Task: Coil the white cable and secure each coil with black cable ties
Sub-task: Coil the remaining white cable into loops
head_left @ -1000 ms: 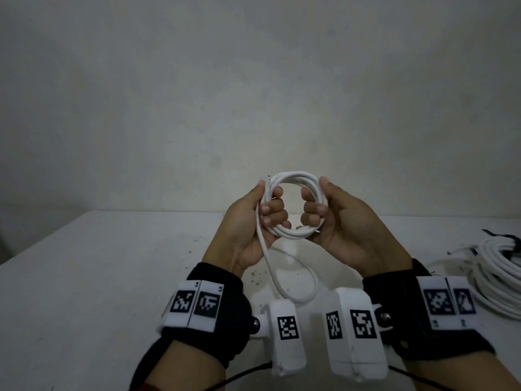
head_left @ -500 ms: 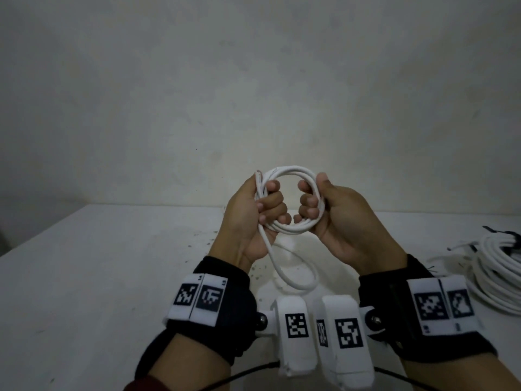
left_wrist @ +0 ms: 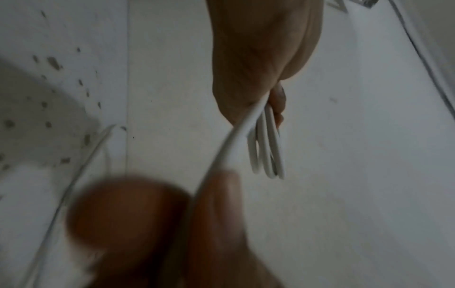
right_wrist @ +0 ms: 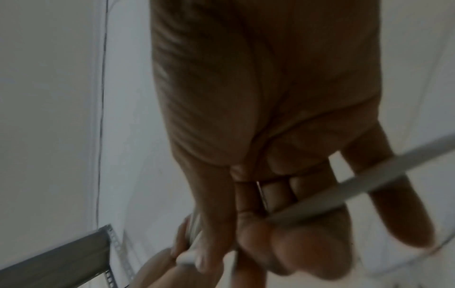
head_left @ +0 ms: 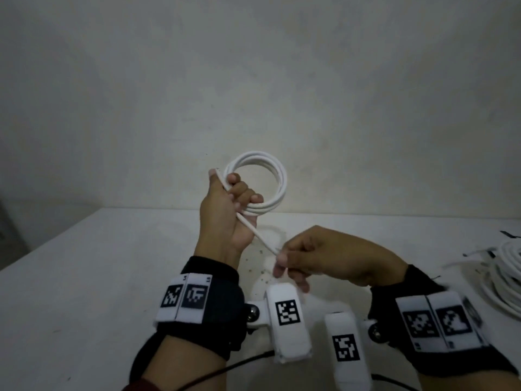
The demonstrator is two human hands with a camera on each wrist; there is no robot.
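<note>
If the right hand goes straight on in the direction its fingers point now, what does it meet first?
Probably the left hand. The right hand points leftward, pinching the loose strand of the white cable that runs up to the coil held there. Depth is unclear, so it might pass just below that palm.

Dim, soft shadows; wrist views motion-blurred
</note>
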